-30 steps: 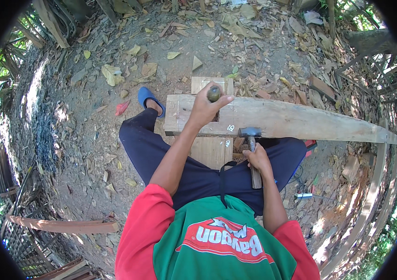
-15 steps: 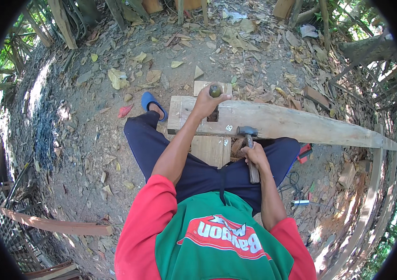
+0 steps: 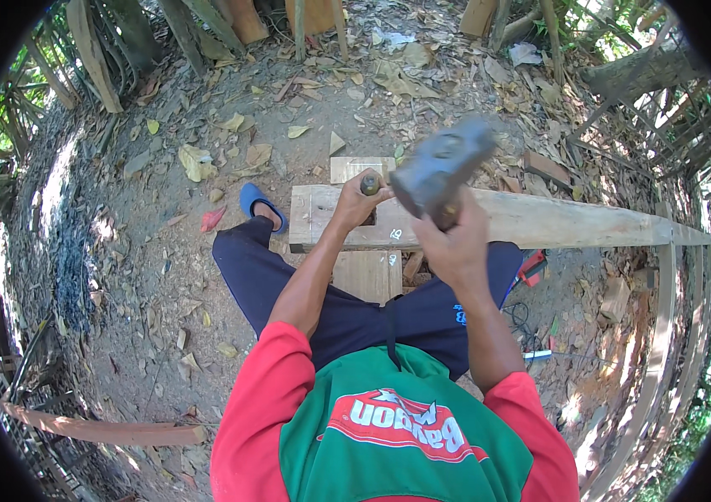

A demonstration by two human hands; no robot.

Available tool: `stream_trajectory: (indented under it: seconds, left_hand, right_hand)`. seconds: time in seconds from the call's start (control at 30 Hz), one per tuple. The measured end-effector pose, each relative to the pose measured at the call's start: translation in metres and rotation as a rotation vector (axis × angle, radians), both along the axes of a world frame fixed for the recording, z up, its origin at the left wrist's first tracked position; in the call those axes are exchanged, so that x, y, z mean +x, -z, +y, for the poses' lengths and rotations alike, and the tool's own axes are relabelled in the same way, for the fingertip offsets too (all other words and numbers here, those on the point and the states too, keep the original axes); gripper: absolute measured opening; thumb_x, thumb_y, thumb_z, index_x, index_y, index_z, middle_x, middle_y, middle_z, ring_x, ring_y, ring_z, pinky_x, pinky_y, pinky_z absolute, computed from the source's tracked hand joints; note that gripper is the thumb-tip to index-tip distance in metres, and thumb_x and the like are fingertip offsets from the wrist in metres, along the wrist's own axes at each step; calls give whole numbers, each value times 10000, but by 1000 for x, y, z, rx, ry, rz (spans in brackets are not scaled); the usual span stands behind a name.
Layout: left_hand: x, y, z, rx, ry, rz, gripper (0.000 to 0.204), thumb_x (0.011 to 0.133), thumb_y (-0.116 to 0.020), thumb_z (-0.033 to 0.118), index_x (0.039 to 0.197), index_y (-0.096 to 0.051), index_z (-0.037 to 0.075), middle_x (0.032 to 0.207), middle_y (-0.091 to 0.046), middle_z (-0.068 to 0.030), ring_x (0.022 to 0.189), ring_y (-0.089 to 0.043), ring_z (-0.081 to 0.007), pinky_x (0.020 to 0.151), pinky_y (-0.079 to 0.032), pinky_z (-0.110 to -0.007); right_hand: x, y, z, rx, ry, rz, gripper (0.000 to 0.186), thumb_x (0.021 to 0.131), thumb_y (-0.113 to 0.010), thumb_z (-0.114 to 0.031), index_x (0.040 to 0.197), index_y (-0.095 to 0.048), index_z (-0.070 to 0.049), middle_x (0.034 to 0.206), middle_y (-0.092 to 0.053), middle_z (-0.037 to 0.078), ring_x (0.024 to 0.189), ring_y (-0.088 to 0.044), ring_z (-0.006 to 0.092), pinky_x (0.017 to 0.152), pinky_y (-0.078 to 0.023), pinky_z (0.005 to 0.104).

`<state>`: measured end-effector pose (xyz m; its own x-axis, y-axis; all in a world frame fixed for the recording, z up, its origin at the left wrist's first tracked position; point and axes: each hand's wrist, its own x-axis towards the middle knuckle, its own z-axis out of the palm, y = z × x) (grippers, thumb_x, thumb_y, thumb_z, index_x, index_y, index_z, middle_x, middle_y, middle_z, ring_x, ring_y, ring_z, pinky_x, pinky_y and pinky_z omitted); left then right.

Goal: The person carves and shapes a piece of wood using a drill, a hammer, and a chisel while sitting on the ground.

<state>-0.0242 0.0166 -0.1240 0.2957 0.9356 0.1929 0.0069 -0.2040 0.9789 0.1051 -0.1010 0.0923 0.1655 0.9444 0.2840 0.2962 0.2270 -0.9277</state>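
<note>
My left hand [image 3: 354, 204] grips an upright chisel [image 3: 370, 186], seen end-on, over a dark rectangular cut [image 3: 369, 217] near the left end of a long wooden beam [image 3: 556, 221]. The beam has pale markings and lies crosswise before me, over shorter boards [image 3: 364, 276]. My right hand [image 3: 460, 243] is wrapped round a hammer [image 3: 443, 163], its head lifted toward the camera right of the chisel, blurred by motion. The hammer and right hand hide part of the beam.
My foot in a blue slipper [image 3: 253, 199] is left of the beam's end. A red tool [image 3: 531, 268], cables and wood offcuts [image 3: 613, 299] lie to the right among dry leaves. A curved plank [image 3: 104, 428] is at lower left; branches and trunks [image 3: 636, 71] ring the ground.
My right hand has swung the hammer up from beside my thigh to above the beam. My left hand stays on the chisel; the whole view has shifted slightly.
</note>
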Motion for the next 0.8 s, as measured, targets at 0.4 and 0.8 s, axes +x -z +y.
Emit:
stream_trajectory:
  seconds: [0.4, 0.8]
  left_hand:
    - [-4, 0, 14, -195, 75, 226, 372, 790, -837, 298, 994, -694, 22, 894, -703, -63, 807, -616, -166, 787, -499, -332]
    - [1, 36, -1, -21, 71, 130, 428, 786, -837, 281, 1123, -705, 54, 995, -735, -84, 909, -669, -180, 852, -515, -321]
  right_hand:
    - [18, 0, 46, -295, -75, -141, 162, 805, -655, -112, 922, -608, -8, 646, -579, 20, 503, -528, 85, 454, -413, 263]
    - [28, 170, 54, -374, -66, -686, 217, 820, -619, -121, 962, -636, 43, 701, -627, 195, 610, -603, 356, 630, -499, 449]
